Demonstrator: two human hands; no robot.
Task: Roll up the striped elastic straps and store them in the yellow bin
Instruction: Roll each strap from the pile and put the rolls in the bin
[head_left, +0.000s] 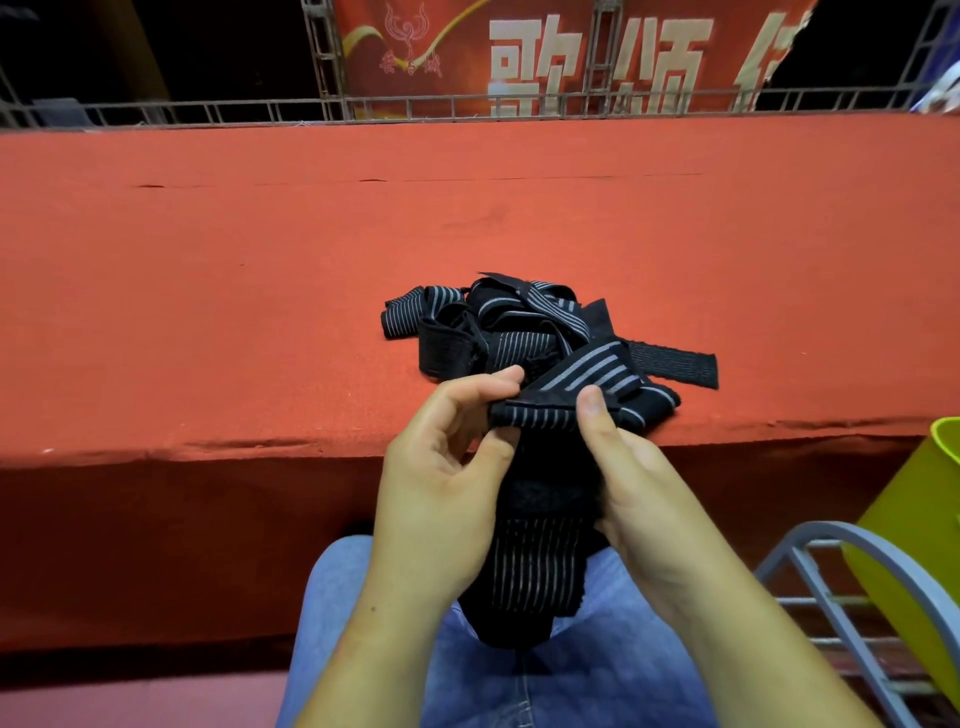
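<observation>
While the left hand (441, 457) and the right hand (634, 467) each pinch the top end of one striped elastic strap (535, 415), thumbs in front and fingers curled behind, its free length hangs down onto the person's jeans (571, 675). Just beyond the hands, a tangled pile of straps (498, 327) lies by the near edge of the red counter (260, 260), none of it rolled. The yellow bin (904, 519) stands at the near right, apart from the hands, against a grey metal rack (831, 571); its inside is out of view. The step in hand appears to be the start of a roll, with one strap singled out. Next, the hands likely need to turn that end tightly over itself, edges even, until the hanging tail is taken up, then carry the roll right to the bin.
</observation>
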